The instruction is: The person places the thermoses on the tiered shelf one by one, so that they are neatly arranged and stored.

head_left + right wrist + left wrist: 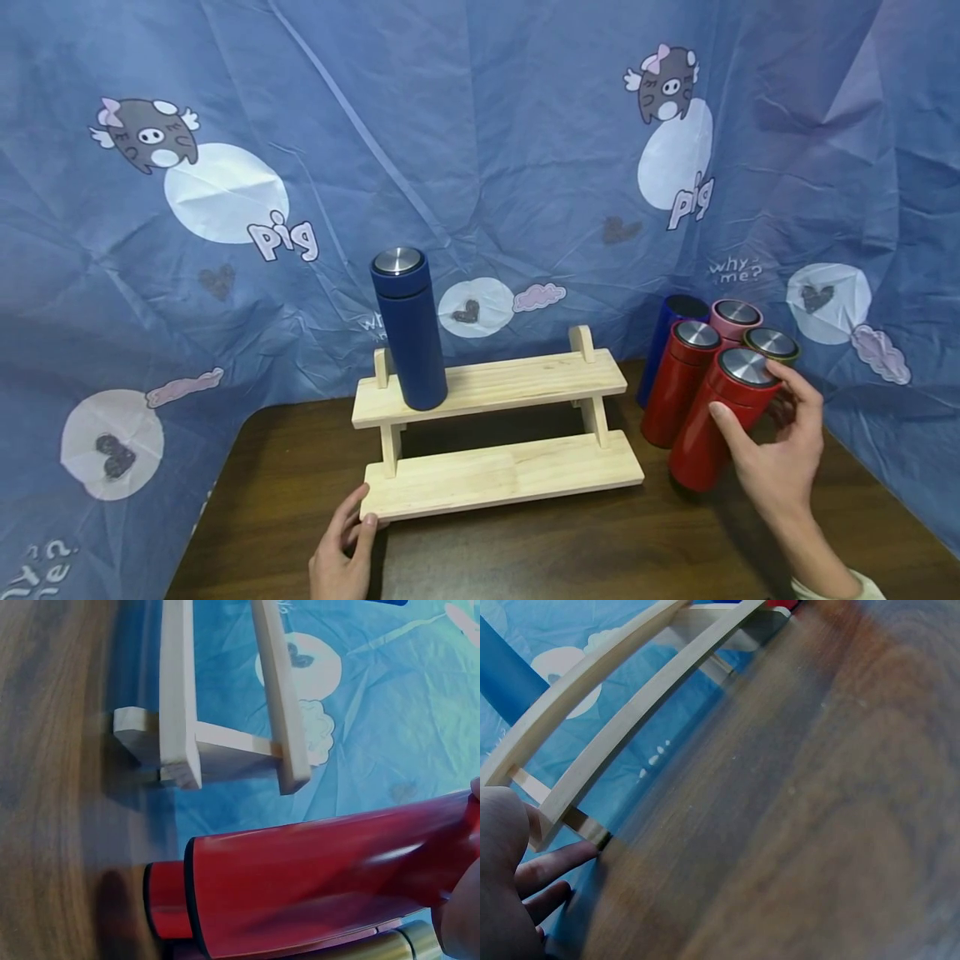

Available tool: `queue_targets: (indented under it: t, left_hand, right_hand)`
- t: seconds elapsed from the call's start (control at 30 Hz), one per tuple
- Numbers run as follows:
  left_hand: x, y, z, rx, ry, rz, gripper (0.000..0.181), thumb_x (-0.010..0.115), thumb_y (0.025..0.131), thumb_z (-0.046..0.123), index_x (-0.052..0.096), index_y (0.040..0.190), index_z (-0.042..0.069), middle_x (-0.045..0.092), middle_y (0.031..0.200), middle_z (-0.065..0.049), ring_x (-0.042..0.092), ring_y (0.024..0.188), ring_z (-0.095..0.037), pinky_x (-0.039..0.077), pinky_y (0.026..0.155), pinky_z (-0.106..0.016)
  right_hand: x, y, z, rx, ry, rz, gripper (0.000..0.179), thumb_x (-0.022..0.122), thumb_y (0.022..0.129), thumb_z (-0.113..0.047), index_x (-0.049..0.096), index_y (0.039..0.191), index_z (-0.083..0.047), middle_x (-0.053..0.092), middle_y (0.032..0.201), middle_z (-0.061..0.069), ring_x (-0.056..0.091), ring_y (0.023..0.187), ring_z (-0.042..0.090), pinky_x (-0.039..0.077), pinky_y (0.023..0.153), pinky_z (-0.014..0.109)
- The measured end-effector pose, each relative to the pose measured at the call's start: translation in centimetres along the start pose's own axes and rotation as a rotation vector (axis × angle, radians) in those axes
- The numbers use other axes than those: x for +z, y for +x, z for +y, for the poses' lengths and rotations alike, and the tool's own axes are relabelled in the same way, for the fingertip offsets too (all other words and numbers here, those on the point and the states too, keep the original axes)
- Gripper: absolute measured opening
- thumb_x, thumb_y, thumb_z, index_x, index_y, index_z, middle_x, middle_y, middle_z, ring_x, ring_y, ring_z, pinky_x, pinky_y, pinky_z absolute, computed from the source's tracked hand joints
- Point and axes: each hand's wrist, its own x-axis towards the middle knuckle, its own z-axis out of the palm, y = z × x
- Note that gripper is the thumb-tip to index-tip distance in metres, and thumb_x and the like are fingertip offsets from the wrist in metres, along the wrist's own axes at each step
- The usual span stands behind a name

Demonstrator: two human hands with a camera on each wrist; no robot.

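My right hand (783,467) grips a red thermos flask (720,425) near its steel-topped lid, thumb on one side and fingers on the other. The flask leans, its base close over the table in the right wrist view. My left hand (345,542) holds the left end of a two-tier wooden rack (510,475), thumb at the front corner of the lower board. In the left wrist view its fingers (555,868) reach beneath that board. A dark blue thermos flask (412,333) stands upright on the rack's upper board, near the left end.
Behind the held flask stand another red flask (678,400), a bright blue one (660,350), a pink one (738,317) and one with a greenish rim (772,342). A blue patterned curtain (480,167) hangs around the back and sides of the brown table (525,558).
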Motion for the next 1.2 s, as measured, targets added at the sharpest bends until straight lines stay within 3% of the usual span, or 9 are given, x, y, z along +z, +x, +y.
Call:
queue_targets:
  t: [0.17, 0.63, 0.87, 0.93, 1.07, 1.13, 1.2]
  left_hand:
    - [0.0, 0.1, 0.1, -0.019, 0.009, -0.014, 0.045, 0.069, 0.110, 0.016, 0.064, 0.155, 0.016, 0.083, 0.120, -0.015, 0.082, 0.104, -0.017, 0.044, 0.110, -0.061]
    - [0.2, 0.0, 0.1, -0.011, 0.000, 0.007, 0.045, 0.070, 0.109, 0.014, 0.066, 0.153, 0.017, 0.084, 0.118, -0.014, 0.078, 0.099, -0.002, 0.044, 0.108, -0.057]
    - [0.2, 0.1, 0.1, -0.029, 0.013, -0.010, 0.045, 0.068, 0.111, 0.016, 0.064, 0.155, 0.015, 0.083, 0.121, -0.016, 0.083, 0.104, -0.021, 0.046, 0.109, -0.060]
    - [0.2, 0.1, 0.2, -0.032, 0.022, -0.013, 0.045, 0.068, 0.111, 0.017, 0.064, 0.155, 0.016, 0.083, 0.121, -0.015, 0.082, 0.104, -0.020, 0.047, 0.108, -0.057]
    - [0.1, 0.1, 0.2, -0.037, 0.042, -0.013, 0.045, 0.069, 0.111, 0.019, 0.065, 0.155, 0.019, 0.084, 0.119, -0.010, 0.079, 0.102, -0.006, 0.047, 0.103, -0.036]
    - [0.1, 0.1, 0.1, -0.035, 0.042, -0.014, 0.045, 0.069, 0.111, 0.018, 0.065, 0.155, 0.019, 0.084, 0.119, -0.009, 0.078, 0.101, -0.003, 0.047, 0.103, -0.036]
    - [0.1, 0.1, 0.1, -0.031, 0.033, -0.016, 0.045, 0.069, 0.111, 0.017, 0.064, 0.155, 0.018, 0.084, 0.119, -0.011, 0.080, 0.102, -0.008, 0.048, 0.106, -0.043]
  right_hand:
    - [0.1, 0.2, -0.6, -0.007, 0.026, -0.014, 0.085, 0.076, 0.072, 0.029, 0.050, 0.151, 0.015, 0.067, 0.135, -0.003, 0.064, 0.111, 0.011, 0.048, 0.097, 0.019]
    - [1.2, 0.9, -2.6, -0.033, 0.050, -0.092, 0.086, 0.074, 0.073, 0.030, 0.048, 0.153, 0.014, 0.067, 0.137, 0.000, 0.064, 0.118, 0.015, 0.049, 0.101, 0.020]
    - [1.8, 1.4, -3.5, -0.048, 0.066, -0.122, 0.086, 0.074, 0.074, 0.029, 0.047, 0.154, 0.013, 0.066, 0.138, 0.002, 0.064, 0.119, 0.017, 0.049, 0.102, 0.021]
    - [2.0, 1.5, -3.8, -0.050, 0.065, -0.131, 0.086, 0.074, 0.074, 0.029, 0.048, 0.154, 0.013, 0.066, 0.138, 0.002, 0.064, 0.119, 0.017, 0.049, 0.103, 0.021]
    - [2.5, 1.7, -4.2, -0.047, 0.061, -0.145, 0.085, 0.075, 0.075, 0.028, 0.048, 0.154, 0.012, 0.067, 0.138, 0.002, 0.066, 0.118, 0.017, 0.050, 0.103, 0.021]
    - [2.8, 1.8, -4.3, -0.043, 0.059, -0.152, 0.085, 0.075, 0.076, 0.027, 0.049, 0.154, 0.012, 0.067, 0.138, 0.002, 0.066, 0.118, 0.017, 0.050, 0.103, 0.021]
    - [3.0, 2.0, -4.5, -0.039, 0.056, -0.158, 0.084, 0.076, 0.076, 0.027, 0.049, 0.155, 0.011, 0.067, 0.139, 0.002, 0.065, 0.118, 0.017, 0.050, 0.102, 0.021]
